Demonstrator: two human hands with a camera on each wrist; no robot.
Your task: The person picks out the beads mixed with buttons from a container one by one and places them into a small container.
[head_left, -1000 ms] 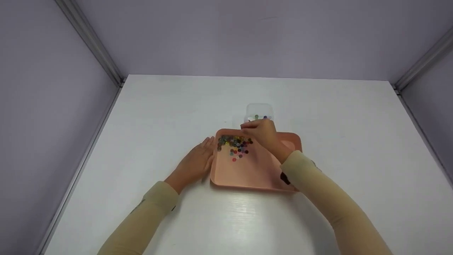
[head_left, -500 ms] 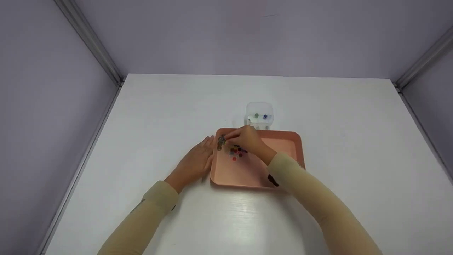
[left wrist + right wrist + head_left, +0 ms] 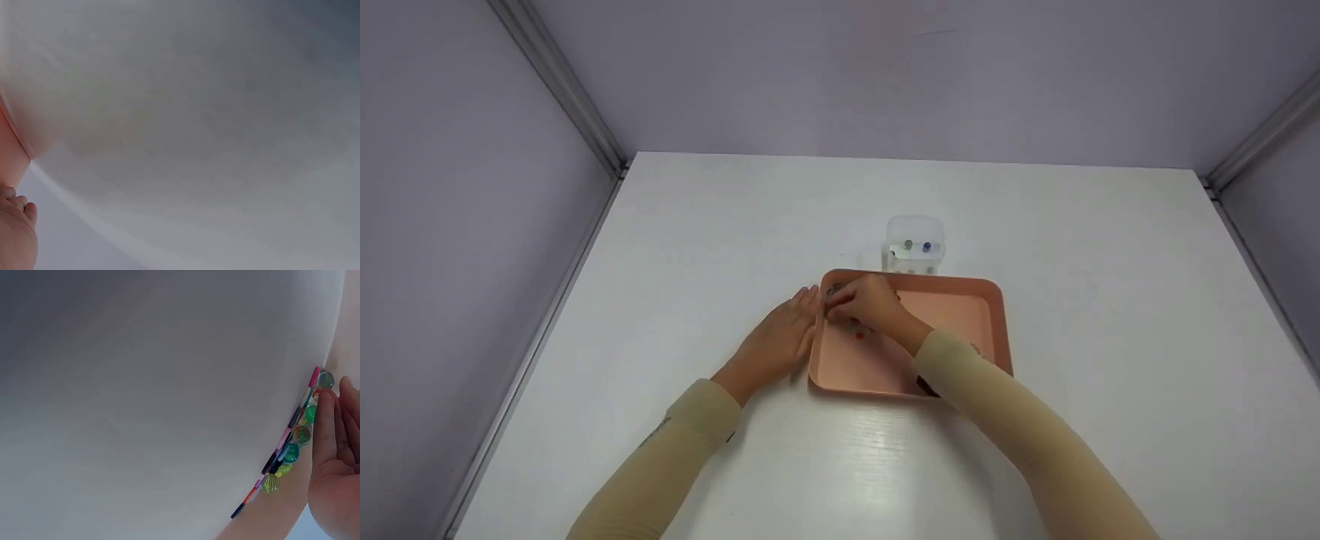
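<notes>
Beads (image 3: 292, 451) lie heaped in the far left corner of the pink tray (image 3: 960, 304), bunched against the tray's left wall. The right hand (image 3: 868, 304) is directly over that heap, so the beads sit straight under and just ahead of its fingertips, toward the tray's far left corner. In the right wrist view its fingers (image 3: 325, 422) are long and close together, laid against the string of coloured beads, with round green, yellow and teal ones just beside them; whether any bead is pinched I cannot tell, since the thumb is hidden. From the head view the hand looks loosely bent over the pile and covers most of it.

The left hand (image 3: 780, 341) rests flat on the desk (image 3: 720, 225), fingers straight and together, their tips touching the outside of the tray's left wall. It lies just beyond that wall from the beads but outside the tray, so the right hand is the nearer grip.

A small clear box (image 3: 915, 246) stands just beyond the tray's far rim, a little to the right of the bead corner, with a few beads already in it. From the heap, the box lies forward and slightly right, over the rim.
</notes>
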